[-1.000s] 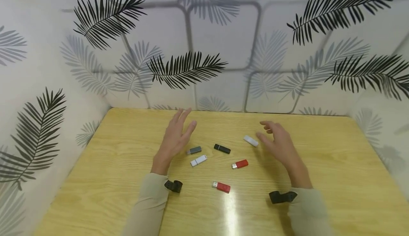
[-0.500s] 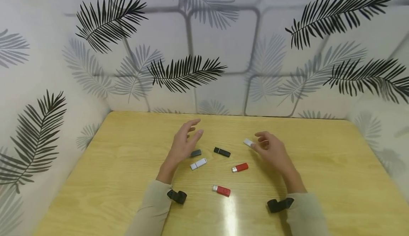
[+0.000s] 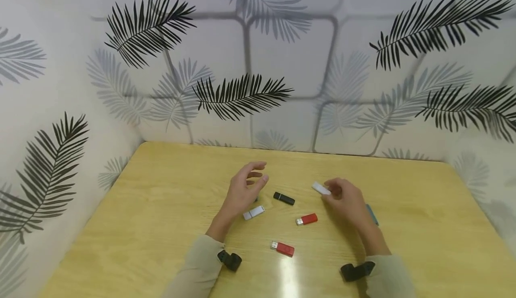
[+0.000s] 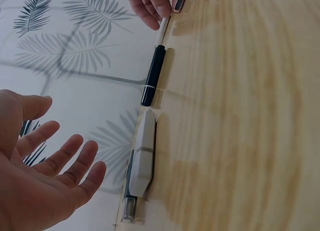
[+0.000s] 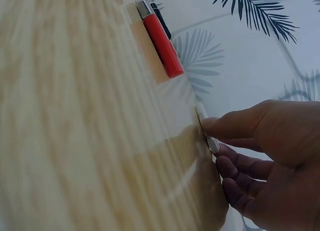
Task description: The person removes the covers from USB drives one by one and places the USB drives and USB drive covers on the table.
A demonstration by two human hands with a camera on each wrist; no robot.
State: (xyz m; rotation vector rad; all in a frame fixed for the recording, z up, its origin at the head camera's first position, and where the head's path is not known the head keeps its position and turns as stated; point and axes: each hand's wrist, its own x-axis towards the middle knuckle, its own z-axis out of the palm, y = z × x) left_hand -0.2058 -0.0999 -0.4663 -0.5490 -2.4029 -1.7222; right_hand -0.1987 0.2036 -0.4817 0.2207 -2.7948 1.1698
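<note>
The left hand [image 3: 242, 193] and the right hand [image 3: 346, 200] are held well apart above the table [image 3: 419, 217]. By the right hand a white USB stick [image 3: 320, 187] is pinched at its near end between thumb and fingers, the far end being left exposed toward the left hand. Nothing is held by the left hand, whose fingers are loosely bent and spread from the thumb.

By the left hand a dark grey USB stick [image 4: 128, 206] is mostly hidden from the head camera. Just nearer the person than that hand, a pale USB stick [image 3: 254, 212] is seen, its body divided by a seam. Between the hands, closer to the left, a black USB stick [image 3: 284, 198] with a light band is laid. To the left of the right wrist a red USB stick [image 3: 308, 219] is placed, its metal plug pointed leftward; between the forearms, nearer the person, another red stick [image 3: 284, 249] is found. Behind the right wrist a blue object [image 3: 372, 215] is partly covered.

Black wrist mounts [image 3: 230, 261] are worn at both beige cuffs [image 3: 209, 245]. Beyond both hands, the table is bordered by a wall [image 3: 288, 123] patterned with leaves.
</note>
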